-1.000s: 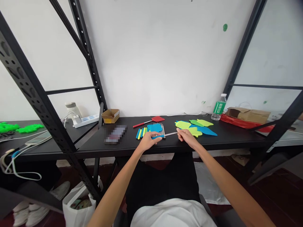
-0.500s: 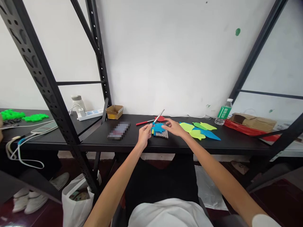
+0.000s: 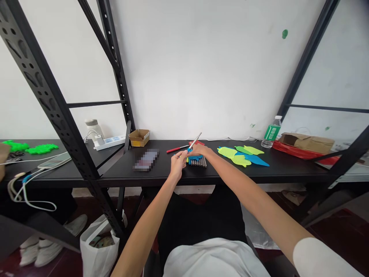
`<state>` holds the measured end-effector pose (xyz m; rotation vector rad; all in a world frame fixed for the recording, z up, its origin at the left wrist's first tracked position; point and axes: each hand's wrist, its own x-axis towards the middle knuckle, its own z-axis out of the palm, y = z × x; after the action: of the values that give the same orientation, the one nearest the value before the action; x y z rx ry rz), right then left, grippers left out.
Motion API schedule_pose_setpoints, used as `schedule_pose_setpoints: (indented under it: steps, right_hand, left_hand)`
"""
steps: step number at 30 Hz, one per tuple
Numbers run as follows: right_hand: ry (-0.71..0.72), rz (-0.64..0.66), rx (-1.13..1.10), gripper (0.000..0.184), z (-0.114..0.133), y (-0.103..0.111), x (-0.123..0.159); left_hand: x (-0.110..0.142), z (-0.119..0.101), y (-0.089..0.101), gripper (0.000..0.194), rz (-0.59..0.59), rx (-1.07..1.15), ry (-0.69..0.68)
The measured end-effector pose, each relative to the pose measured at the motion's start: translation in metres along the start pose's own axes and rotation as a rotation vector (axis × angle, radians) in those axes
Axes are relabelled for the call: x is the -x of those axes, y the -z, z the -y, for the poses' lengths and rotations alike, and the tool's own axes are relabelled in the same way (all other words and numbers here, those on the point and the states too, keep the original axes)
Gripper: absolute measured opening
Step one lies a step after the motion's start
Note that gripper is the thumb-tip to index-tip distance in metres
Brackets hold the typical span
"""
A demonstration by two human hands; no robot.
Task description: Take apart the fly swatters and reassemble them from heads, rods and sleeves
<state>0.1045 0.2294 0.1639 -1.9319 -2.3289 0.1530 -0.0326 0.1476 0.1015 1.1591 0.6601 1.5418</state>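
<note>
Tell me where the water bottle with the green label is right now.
In the head view, the bottle stands toward the right rear of the black table, just left of the open cardboard box.

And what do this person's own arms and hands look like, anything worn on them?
The left hand and right hand are bare, without gloves. Both forearms are uncovered, with no watch or bracelet visible. A plain white sleeve shows on the right arm; no left sleeve is in view.

On the desk (image 3: 163, 165), the box (image 3: 139, 137) sits far left, behind the flat device (image 3: 146, 160). Centrally, the swatter (image 3: 174, 149) lies beyond the rods (image 3: 199, 163); overlapping leaf-shaped pieces (image 3: 226, 152) lie right, the bottle (image 3: 271, 133) farther right.
</note>
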Motion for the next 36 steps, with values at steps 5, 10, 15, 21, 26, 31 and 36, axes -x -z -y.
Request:
schedule_pose_setpoints:
  steps: [5, 10, 15, 21, 26, 31, 36]
  right_hand:
    - [-0.036, 0.093, 0.033, 0.108, 0.009, 0.001, 0.004]
    - [-0.035, 0.071, 0.045, 0.101, 0.013, 0.001, 0.006]
    - [-0.027, 0.078, 0.034, 0.093, 0.017, 0.004, 0.007]
    - [-0.031, 0.080, 0.019, 0.096, 0.021, 0.008, 0.011]
    - [-0.028, 0.087, -0.004, 0.105, 0.024, 0.010, 0.013]
    - [-0.041, 0.084, -0.012, 0.109, 0.024, 0.010, 0.013]
    - [-0.042, 0.082, -0.014, 0.109, 0.023, 0.007, 0.010]
  left_hand:
    - [-0.001, 0.002, 0.000, 0.040, -0.001, 0.010, 0.001]
    - [-0.001, 0.001, -0.001, 0.040, -0.004, 0.005, -0.006]
    - [0.000, 0.001, 0.000, 0.039, 0.006, 0.001, -0.007]
    - [-0.001, 0.002, 0.000, 0.037, 0.008, -0.006, -0.011]
    - [0.000, 0.001, 0.000, 0.037, 0.004, -0.005, -0.007]
    - [0.001, -0.002, -0.002, 0.037, -0.002, 0.004, 0.009]
    - [0.000, -0.002, -0.002, 0.038, -0.008, 0.001, 0.011]
